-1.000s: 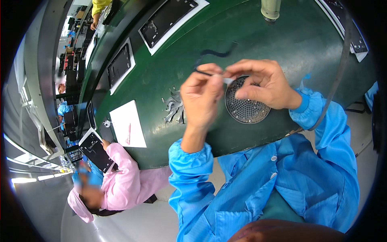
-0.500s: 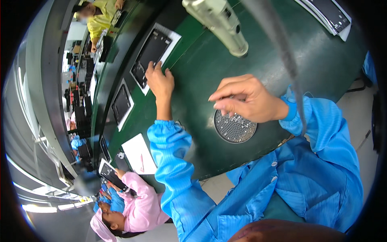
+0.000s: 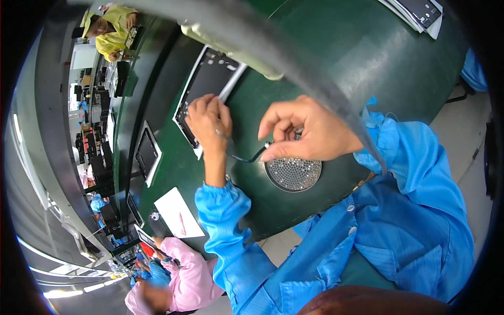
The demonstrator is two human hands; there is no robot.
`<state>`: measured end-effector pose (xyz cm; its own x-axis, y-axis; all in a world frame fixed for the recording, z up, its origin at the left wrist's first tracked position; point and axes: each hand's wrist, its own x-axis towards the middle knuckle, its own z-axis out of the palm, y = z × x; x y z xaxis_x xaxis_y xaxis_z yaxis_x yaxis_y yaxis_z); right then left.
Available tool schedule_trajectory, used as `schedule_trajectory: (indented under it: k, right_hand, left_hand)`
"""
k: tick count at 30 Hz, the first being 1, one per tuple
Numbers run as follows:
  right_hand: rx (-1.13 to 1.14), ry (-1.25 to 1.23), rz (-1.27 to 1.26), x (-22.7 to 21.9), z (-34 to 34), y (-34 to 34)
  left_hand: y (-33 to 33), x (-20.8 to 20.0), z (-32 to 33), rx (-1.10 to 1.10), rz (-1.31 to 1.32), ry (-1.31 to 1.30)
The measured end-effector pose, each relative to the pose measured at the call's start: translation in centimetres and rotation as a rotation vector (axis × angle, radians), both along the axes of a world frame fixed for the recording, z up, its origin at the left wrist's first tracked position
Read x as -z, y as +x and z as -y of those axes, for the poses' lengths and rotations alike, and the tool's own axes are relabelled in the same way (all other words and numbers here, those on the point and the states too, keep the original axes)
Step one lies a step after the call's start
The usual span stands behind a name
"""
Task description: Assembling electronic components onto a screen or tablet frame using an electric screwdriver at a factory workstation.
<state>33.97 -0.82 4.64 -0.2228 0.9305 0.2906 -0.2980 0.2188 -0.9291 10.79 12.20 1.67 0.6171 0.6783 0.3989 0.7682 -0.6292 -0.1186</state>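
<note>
My left hand [image 3: 208, 125] rests on the lower part of a flat black panel [image 3: 212, 73] in a white-edged frame. Its fingers are slightly bent and spread, with nothing visible in them. My right hand [image 3: 312, 131] hovers over the far edge of a round dish [image 3: 295, 173] full of small shiny screws. Its fingers curl inward, with the thumb below; whatever they hold is too small or hidden to name. A thin dark bent cord-like piece [image 3: 247, 160] runs between my left wrist and right thumb. A cream cylindrical tool [image 3: 236, 50] hangs above the panel, partly covered.
A blurred grey cable [image 3: 294, 68] crosses the foreground. Another framed black panel [image 3: 148, 153] and a white sheet with a pink pen [image 3: 176, 218] lie to the left. Stacked panels [image 3: 420, 13] sit far right. A person in pink [image 3: 189, 273] works close by; one in yellow [image 3: 113, 31] is farther away.
My right hand has shifted left and its thumb and forefinger have parted from a pinch. The cream tool and cable now appear farther left. My left hand stays at the panel, fingers closer together.
</note>
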Motion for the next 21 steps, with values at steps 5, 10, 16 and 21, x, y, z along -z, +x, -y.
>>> schedule_trajectory:
  k: [5, 10, 16, 21]
  right_hand:
    - [0.105, 0.010, -0.028, 0.7, -0.6, 0.0]
    - [0.230, -0.034, -0.056, 2.4, -2.2, 0.3]
    - [0.256, -0.049, 0.159, 4.8, -4.3, -0.3]
    - [0.192, 0.174, 0.547, 5.5, -5.4, -1.9]
  left_hand:
    - [3.6, -0.2, 6.9, 0.148, 0.196, -0.135]
    - [2.9, -0.2, 8.7, 0.019, 0.384, -0.400]
    - [1.4, 0.6, 9.8, -0.099, 0.495, -0.485]
    - [0.9, 1.4, 9.6, -0.113, 0.576, -0.476]
